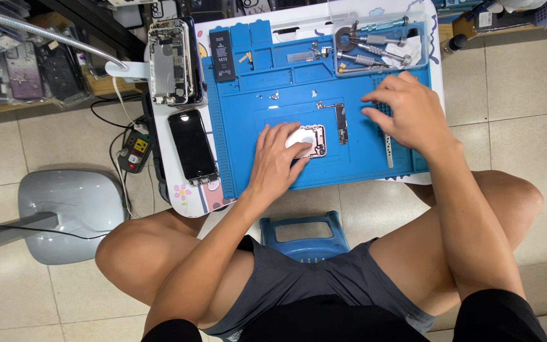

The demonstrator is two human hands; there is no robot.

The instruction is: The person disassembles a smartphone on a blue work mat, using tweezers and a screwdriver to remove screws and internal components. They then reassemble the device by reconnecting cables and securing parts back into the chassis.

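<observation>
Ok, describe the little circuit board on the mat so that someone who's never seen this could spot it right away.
Start at the blue work mat on the small white table. Between the left hand and the right hand lies the circuit board, a thin dark L-shaped strip just right of the phone housing. It is narrow and flat, unlike the housing.

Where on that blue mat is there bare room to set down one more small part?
The blue mat is barest along its front edge, between the left hand on the small phone housing and the right hand. Another bare patch lies left of the left hand. The tool tray at the back right is crowded with screwdrivers.
</observation>
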